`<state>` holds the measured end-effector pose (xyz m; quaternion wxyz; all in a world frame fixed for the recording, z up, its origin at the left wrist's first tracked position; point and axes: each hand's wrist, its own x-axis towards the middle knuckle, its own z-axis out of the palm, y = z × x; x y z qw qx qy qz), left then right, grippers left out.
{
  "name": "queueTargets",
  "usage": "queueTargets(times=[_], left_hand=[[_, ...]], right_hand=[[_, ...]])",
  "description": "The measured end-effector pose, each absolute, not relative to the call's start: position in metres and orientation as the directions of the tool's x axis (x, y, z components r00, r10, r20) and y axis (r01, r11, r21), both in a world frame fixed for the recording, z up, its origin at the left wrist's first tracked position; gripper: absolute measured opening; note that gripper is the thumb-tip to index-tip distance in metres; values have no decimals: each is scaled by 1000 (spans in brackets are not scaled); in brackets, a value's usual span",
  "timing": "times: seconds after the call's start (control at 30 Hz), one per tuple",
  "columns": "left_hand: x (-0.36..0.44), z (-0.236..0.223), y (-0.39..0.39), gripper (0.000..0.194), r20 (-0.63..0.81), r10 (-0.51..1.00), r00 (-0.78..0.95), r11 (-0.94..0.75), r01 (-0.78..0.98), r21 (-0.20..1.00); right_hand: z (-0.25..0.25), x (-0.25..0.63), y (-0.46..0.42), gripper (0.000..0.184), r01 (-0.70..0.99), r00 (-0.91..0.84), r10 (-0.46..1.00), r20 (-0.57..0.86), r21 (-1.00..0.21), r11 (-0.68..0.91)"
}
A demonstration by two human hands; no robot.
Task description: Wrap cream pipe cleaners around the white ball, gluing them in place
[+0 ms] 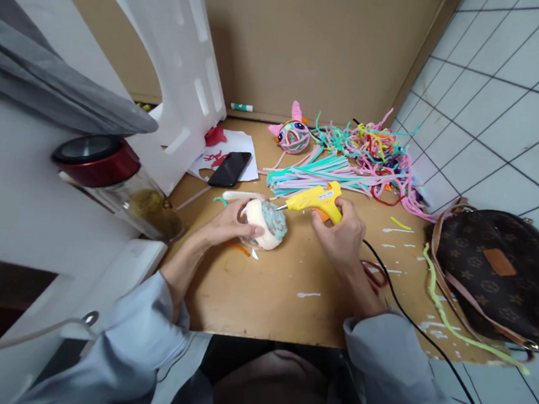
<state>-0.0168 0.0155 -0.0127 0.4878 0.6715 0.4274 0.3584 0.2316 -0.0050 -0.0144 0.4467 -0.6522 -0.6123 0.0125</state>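
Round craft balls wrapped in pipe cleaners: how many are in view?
2. A cream foam ball partly wrapped in teal pipe cleaner sits in the left hand; a finished pink-eared one stands at the desk's back. The pipe-cleaner heap may hide more.

We counted one glue gun point(316, 200), one foam ball point(265, 224), one finished pipe-cleaner ball point(293, 135), one phone point(229, 168), one jar point(120, 188), one handbag point(499, 273), one marker point(241, 107).
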Motion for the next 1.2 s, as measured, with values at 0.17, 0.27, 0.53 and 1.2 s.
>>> queueTargets(times=[0.17,0.27,0.53,1.2], left_hand=[[-17,-12,15,71,67,897,436,-166,193,967],[-18,-14,15,72,73,885,460,-167,166,972],[-17,-13,13,74,48,868,495,-132,137,982],[-17,-12,12,72,21,849,529,-119,153,981]], right_hand=[[-19,229,-6,37,786,218,732,645,-561,260],[-21,228,-6,35,797,204,679,705,-522,302],[-25,228,-4,31,814,159,602,783,-449,369],[-24,231,-4,28,841,131,628,767,-421,339]])
